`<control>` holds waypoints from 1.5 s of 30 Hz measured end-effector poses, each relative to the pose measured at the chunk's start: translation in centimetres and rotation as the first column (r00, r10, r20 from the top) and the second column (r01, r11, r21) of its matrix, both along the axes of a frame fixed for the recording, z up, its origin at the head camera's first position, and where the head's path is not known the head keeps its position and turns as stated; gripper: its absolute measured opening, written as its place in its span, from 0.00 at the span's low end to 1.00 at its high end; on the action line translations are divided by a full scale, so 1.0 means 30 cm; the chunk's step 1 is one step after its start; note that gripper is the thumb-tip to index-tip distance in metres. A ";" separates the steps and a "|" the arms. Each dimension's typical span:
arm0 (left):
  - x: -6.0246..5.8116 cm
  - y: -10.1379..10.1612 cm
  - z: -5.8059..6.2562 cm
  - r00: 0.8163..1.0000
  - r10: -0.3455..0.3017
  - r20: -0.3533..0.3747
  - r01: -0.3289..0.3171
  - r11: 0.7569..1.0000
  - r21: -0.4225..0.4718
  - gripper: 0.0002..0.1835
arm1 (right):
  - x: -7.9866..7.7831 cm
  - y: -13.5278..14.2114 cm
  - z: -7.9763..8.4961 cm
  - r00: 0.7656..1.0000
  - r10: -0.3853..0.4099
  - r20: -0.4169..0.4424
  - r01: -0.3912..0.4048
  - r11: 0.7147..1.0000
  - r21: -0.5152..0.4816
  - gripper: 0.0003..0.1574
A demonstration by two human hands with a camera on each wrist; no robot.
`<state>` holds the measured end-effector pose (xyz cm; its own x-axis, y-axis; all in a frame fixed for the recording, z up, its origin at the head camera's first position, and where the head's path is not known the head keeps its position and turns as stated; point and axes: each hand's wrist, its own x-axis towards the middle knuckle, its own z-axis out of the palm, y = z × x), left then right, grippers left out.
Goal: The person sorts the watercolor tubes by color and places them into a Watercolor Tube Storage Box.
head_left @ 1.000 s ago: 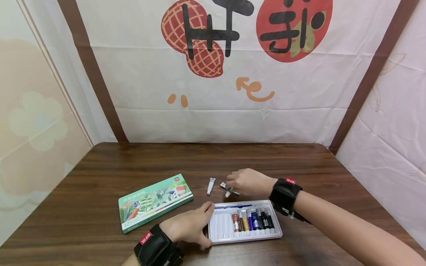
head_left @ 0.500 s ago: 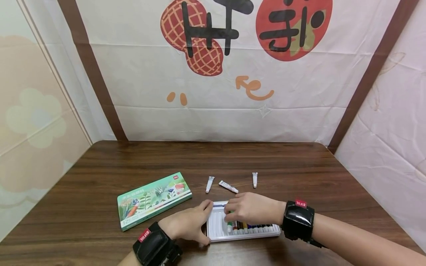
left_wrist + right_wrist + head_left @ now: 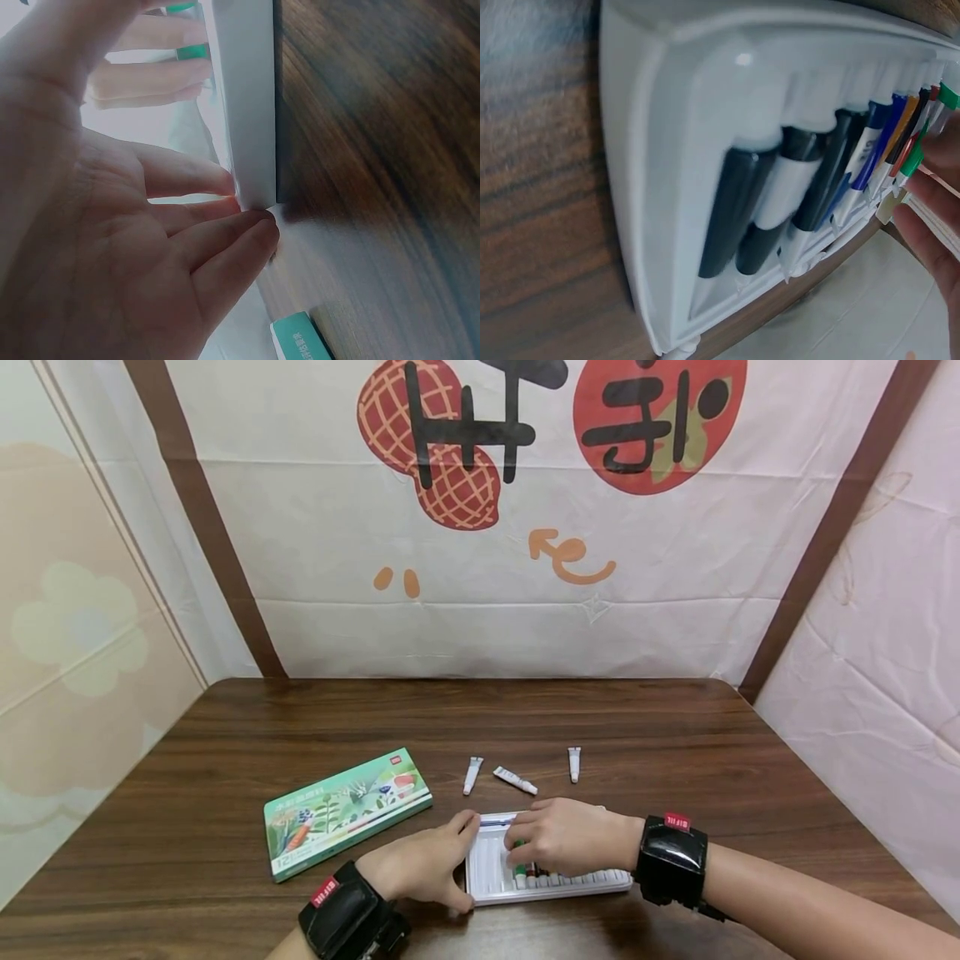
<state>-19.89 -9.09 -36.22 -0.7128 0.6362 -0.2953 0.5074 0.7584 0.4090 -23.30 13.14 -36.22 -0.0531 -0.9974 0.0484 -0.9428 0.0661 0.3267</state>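
"What is under way?"

"A white tray [image 3: 555, 896] is gripped by the left hand [image 3: 420, 862]; inside, a green tube [image 3: 521, 875], pinched by the right hand [image 3: 570, 837], is apparently being seated."

"Next?"

"Release seems called for; three loose tubes [image 3: 515, 780] are strewn beyond."

Right hand [image 3: 566, 835] hides much of the tray [image 3: 487, 864]

From the head, it covers most of the paint tubes [image 3: 861, 154]; whether it grips the green tube [image 3: 915, 156] cannot be told. The right wrist view cuts it off at the right edge; the left wrist view crops the green box [image 3: 302, 339] below. Print on the loose tubes [image 3: 515, 780] is too small to read.
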 end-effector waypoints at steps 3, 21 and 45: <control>0.001 0.003 -0.001 1.000 0.001 -0.011 -0.001 1.000 -0.002 0.50 | -0.003 0.007 -0.005 0.996 -0.019 0.085 0.020 1.000 -0.016 0.09; 0.003 -0.002 0.002 0.999 -0.012 -0.034 0.013 1.000 0.009 0.50 | 0.008 -0.031 0.015 0.935 -0.168 0.314 0.187 0.982 -0.032 0.05; 0.002 -0.001 -0.007 1.000 0.007 -0.007 -0.007 1.000 0.019 0.50 | 0.005 -0.059 0.038 0.840 -0.306 0.449 0.282 0.952 0.120 0.04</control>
